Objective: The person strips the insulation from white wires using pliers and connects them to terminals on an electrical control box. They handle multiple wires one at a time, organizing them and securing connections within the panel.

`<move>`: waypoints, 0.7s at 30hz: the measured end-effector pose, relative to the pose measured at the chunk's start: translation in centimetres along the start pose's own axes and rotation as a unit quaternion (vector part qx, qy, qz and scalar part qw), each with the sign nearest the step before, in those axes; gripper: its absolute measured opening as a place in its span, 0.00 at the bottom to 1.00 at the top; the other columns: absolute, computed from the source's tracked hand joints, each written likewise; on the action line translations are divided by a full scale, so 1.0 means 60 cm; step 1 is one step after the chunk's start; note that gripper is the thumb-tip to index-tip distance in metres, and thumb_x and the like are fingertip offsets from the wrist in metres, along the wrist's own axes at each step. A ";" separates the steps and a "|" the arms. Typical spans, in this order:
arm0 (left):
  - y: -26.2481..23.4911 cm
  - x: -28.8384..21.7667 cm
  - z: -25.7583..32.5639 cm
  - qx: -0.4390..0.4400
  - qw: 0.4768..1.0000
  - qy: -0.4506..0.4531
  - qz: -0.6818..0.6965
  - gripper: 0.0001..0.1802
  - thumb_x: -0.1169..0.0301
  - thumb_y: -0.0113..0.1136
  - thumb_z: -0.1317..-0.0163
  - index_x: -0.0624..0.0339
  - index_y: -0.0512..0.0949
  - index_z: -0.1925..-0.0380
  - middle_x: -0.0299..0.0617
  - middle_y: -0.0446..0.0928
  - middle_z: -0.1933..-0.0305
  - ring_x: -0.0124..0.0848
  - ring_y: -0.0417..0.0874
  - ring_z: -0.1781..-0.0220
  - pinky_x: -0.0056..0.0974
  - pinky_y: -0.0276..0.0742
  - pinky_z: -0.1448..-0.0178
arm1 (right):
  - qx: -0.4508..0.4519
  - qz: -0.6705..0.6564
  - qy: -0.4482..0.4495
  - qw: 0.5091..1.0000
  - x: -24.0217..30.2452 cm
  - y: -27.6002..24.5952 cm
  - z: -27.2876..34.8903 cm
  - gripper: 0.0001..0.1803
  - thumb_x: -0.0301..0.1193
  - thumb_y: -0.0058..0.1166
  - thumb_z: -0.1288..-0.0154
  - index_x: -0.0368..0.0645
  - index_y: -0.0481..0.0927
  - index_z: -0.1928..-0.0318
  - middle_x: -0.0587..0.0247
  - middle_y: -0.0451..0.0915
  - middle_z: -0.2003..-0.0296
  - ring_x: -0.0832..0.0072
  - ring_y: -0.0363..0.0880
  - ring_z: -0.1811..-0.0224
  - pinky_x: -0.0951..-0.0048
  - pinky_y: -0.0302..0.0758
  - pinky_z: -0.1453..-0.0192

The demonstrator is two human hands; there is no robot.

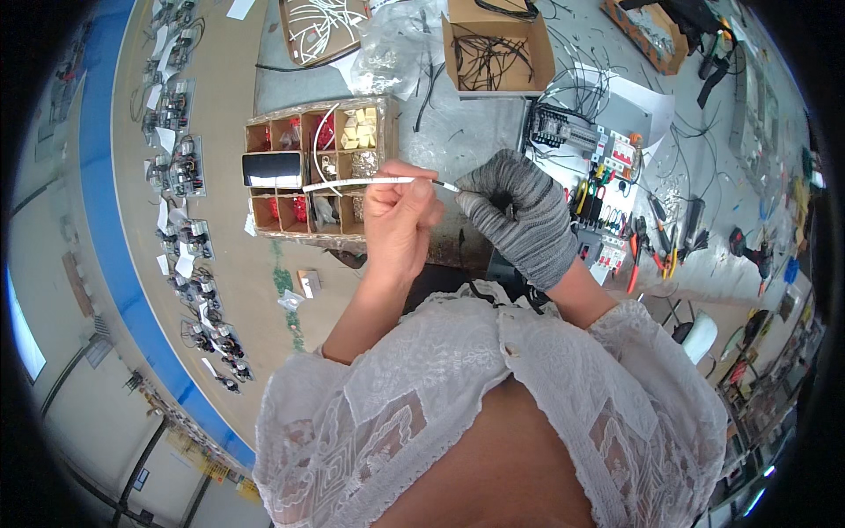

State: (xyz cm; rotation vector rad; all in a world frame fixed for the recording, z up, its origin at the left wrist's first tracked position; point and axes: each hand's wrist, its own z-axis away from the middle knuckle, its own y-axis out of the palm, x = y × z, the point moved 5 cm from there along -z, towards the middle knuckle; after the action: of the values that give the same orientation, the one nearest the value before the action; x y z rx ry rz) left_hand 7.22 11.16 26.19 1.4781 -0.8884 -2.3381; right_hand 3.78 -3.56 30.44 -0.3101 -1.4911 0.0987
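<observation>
My left hand [400, 220] is bare and pinches a thin white wire [356, 183] that runs out to the left over a compartment tray. My right hand [518, 216] wears a grey knit glove and grips the wire's right end, where a short bare tip shows between the two hands. Both hands are held above the grey workbench [475, 132], just right of the cardboard compartment tray [317, 167].
The tray holds small red, white and metal parts. Behind it stand a cardboard box of black wires [493, 53] and a box of white wires [321, 26]. A wired electrical panel [581, 141] and pliers [638, 246] lie to the right. Several small assemblies [189, 229] line the floor at left.
</observation>
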 end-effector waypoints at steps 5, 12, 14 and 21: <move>0.003 -0.014 -0.002 0.001 0.999 0.024 -0.049 0.11 0.67 0.63 0.39 0.62 0.74 0.67 0.26 0.58 0.84 0.17 0.52 0.83 0.27 0.46 0.78 | -0.011 0.082 -0.061 0.995 0.013 -0.005 0.001 0.08 0.23 0.60 0.49 0.40 0.80 0.65 0.56 0.77 0.69 0.58 0.78 0.66 0.64 0.76 0.62; 0.000 -0.013 -0.003 0.008 0.996 0.028 -0.080 0.11 0.68 0.63 0.39 0.63 0.74 0.67 0.27 0.60 0.82 0.17 0.52 0.83 0.27 0.47 0.78 | -0.012 0.103 -0.074 0.992 0.013 -0.006 0.002 0.10 0.23 0.60 0.50 0.40 0.79 0.64 0.56 0.77 0.68 0.56 0.77 0.66 0.61 0.76 0.62; 0.000 -0.015 -0.006 0.017 0.996 0.029 -0.079 0.11 0.68 0.63 0.39 0.64 0.73 0.67 0.27 0.61 0.81 0.17 0.52 0.83 0.28 0.46 0.78 | -0.010 0.108 -0.098 0.989 0.017 -0.005 0.002 0.11 0.23 0.60 0.50 0.40 0.78 0.63 0.55 0.76 0.68 0.56 0.77 0.66 0.60 0.76 0.62; -0.002 -0.009 -0.007 0.013 0.994 0.009 -0.105 0.06 0.76 0.65 0.43 0.65 0.77 0.68 0.29 0.69 0.80 0.16 0.63 0.80 0.23 0.57 0.75 | 0.023 -0.034 -0.005 0.999 -0.002 -0.005 -0.001 0.12 0.26 0.61 0.46 0.39 0.77 0.60 0.57 0.77 0.68 0.66 0.77 0.68 0.69 0.76 0.61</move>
State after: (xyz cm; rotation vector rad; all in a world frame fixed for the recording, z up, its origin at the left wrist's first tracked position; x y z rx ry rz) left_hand 7.84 11.40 26.39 1.6729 -0.7956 -2.4637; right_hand 3.79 -3.90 30.43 -0.2218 -1.5045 0.0806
